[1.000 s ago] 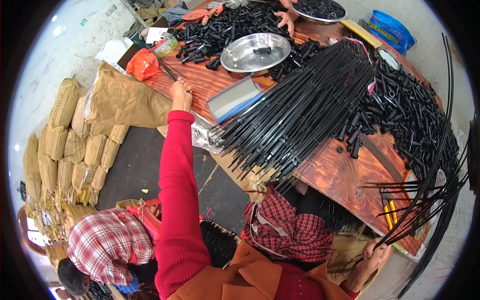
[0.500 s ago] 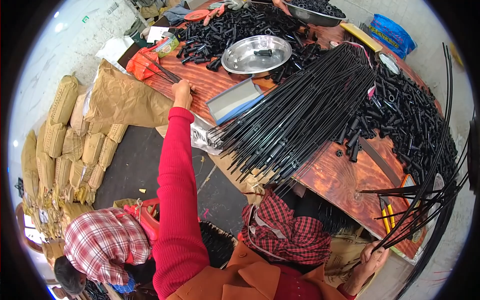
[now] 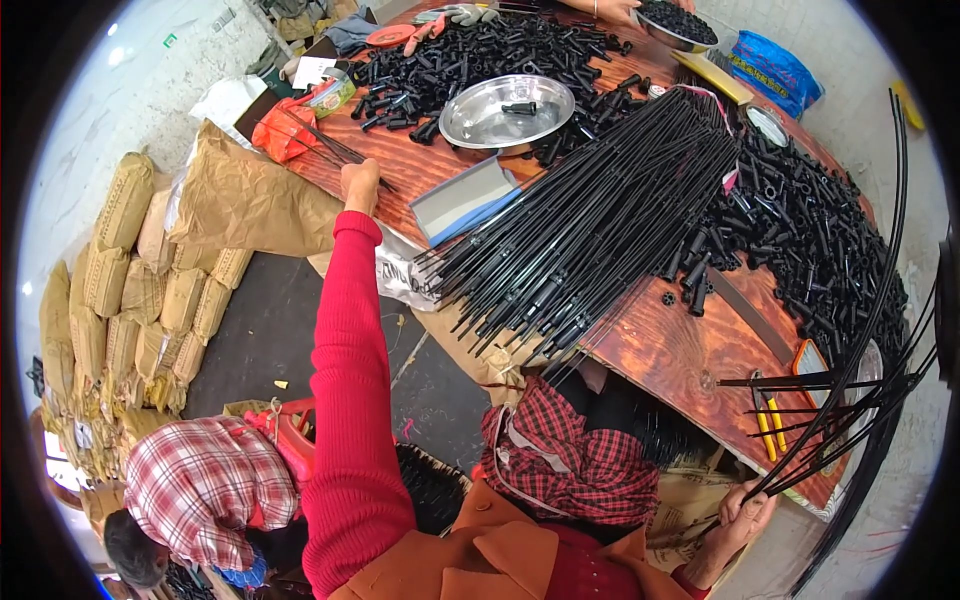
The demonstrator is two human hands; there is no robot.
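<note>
My left hand (image 3: 360, 185) reaches out in a red sleeve to the near-left edge of the wooden table (image 3: 680, 350) and grips a few thin black rods (image 3: 318, 140) that point away to the left. My right hand (image 3: 745, 512), low at the right, is closed on a bunch of long black rods (image 3: 860, 340) that bend upward along the right rim. Between the hands, a big bundle of black rods (image 3: 600, 220) lies slantwise on the table. A flat grey-blue tray (image 3: 460, 200) sits just right of my left hand.
A steel bowl (image 3: 505, 110) and piles of small black parts (image 3: 470, 60) (image 3: 820, 240) cover the table. Another person's hand (image 3: 615, 10) works at the far edge. Brown paper (image 3: 240, 205) and stacked sacks (image 3: 120, 280) lie left. A person in plaid (image 3: 200, 490) crouches lower left.
The thin rods in my left hand have swung out further to the left. The other person's hand at the far edge has shifted right. My right hand keeps its bunch.
</note>
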